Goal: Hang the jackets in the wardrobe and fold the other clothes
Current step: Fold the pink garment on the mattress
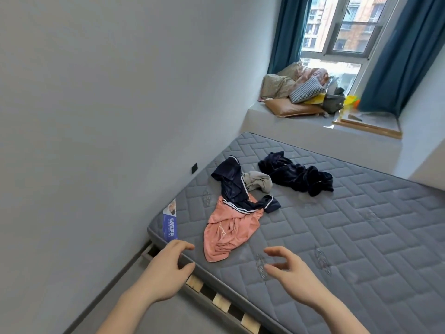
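- Clothes were seen unfolded on the mattress (pixel 337 237): pink garment (pixel 226 232), striped navy top (pixel 234 186), grey piece (pixel 258 180), dark velvet garment (pixel 296 174).
- Left hand (pixel 166 273) and right hand (pixel 292 273) were held over the mattress edge, fingers loosely spread, grasping nothing.

You're in a home bedroom: a bare quilted mattress (pixel 337 237) on a slatted frame just beyond your hands, and farther off a curtained window (pixel 346 27) above a cushion-piled ledge (pixel 313 121).

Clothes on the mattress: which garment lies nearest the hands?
The pink garment, crumpled at the mattress's near edge, just beyond both hands. The navy striped piece, the grey one and the dark navy one lie farther back.
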Tool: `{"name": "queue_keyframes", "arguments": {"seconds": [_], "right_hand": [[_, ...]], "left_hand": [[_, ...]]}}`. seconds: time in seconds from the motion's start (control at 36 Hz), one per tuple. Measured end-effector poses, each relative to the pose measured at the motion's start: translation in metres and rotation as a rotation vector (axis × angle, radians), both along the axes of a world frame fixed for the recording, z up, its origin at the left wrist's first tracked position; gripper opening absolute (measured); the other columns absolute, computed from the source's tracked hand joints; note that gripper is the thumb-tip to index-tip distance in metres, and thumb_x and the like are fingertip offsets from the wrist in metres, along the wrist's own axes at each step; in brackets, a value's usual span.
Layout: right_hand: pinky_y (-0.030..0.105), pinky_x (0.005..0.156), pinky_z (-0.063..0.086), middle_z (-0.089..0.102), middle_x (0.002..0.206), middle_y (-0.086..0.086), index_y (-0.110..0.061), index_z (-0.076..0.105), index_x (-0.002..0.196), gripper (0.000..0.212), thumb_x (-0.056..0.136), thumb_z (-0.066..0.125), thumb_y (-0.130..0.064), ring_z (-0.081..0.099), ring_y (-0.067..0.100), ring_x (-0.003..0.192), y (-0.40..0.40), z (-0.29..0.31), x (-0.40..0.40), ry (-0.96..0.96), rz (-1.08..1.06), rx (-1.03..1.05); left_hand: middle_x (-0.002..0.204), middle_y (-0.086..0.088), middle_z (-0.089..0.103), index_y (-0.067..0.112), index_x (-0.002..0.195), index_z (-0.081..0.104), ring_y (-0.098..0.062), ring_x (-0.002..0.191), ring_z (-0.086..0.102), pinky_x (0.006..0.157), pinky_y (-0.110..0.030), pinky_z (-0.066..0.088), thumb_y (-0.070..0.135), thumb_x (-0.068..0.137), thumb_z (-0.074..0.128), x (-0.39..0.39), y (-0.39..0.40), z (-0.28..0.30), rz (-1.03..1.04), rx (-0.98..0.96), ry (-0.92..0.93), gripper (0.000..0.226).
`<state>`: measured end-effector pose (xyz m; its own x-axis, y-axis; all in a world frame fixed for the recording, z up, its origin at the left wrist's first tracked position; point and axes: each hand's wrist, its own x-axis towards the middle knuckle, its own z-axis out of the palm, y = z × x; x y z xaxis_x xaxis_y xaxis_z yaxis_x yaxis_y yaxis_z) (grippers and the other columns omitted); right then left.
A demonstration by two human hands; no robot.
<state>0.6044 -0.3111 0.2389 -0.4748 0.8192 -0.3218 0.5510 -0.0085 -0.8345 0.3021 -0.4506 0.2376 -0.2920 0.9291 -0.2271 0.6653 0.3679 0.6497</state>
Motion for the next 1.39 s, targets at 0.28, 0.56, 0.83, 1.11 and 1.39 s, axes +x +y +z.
{"name": "queue_keyframes", "arguments": {"seconds": [0.28,0.56,0.83,1.11,1.39], "right_hand": [[0.007,0.070,0.044,0.058,0.128,-0.019,-0.042,0.059,0.118,0.031,0.092,0.069,-0.028,0.065,-0.004,0.096,0.081,-0.029,-0.044,-0.057,-0.006,-0.058],[0.013,0.062,0.051,0.068,0.109,-0.005,-0.043,0.057,0.125,0.037,0.091,0.070,-0.035,0.071,0.015,0.091,0.134,-0.052,-0.058,-0.145,-0.071,-0.138],[0.006,0.069,0.042,0.061,0.120,-0.008,-0.038,0.056,0.130,0.039,0.093,0.067,-0.029,0.058,-0.002,0.108,0.170,-0.092,-0.094,-0.193,-0.256,-0.202],[0.008,0.078,0.044,0.060,0.131,-0.014,-0.041,0.058,0.124,0.035,0.094,0.068,-0.027,0.058,-0.001,0.116,0.187,-0.166,-0.146,-0.177,-0.498,-0.311],[0.003,0.073,0.044,0.059,0.125,-0.025,-0.036,0.065,0.116,0.033,0.091,0.070,-0.015,0.063,-0.014,0.098,0.172,-0.231,-0.157,-0.150,-0.695,-0.435]], "left_hand": [[0.124,0.023,0.048,0.041,0.120,0.057,-0.003,0.102,0.060,0.091,-0.019,0.050,0.035,0.093,0.070,-0.059,0.069,-0.051,-0.004,-0.124,-0.012,0.030],[0.126,0.011,0.048,0.033,0.121,0.057,-0.009,0.105,0.060,0.096,-0.024,0.048,0.026,0.093,0.066,-0.087,0.174,-0.100,-0.100,-0.320,-0.047,0.029],[0.125,-0.011,0.063,0.016,0.128,0.064,-0.023,0.108,0.066,0.091,-0.029,0.052,0.020,0.090,0.063,-0.134,0.282,-0.192,-0.161,-0.667,-0.030,0.039],[0.134,-0.007,0.059,0.014,0.134,0.057,-0.014,0.110,0.053,0.085,-0.021,0.038,0.022,0.092,0.065,-0.150,0.346,-0.302,-0.224,-0.754,-0.141,0.043],[0.148,-0.010,0.052,0.012,0.141,0.057,-0.028,0.134,0.049,0.112,-0.040,0.041,0.018,0.092,0.069,-0.143,0.366,-0.426,0.072,-0.956,-0.409,0.051]]}}
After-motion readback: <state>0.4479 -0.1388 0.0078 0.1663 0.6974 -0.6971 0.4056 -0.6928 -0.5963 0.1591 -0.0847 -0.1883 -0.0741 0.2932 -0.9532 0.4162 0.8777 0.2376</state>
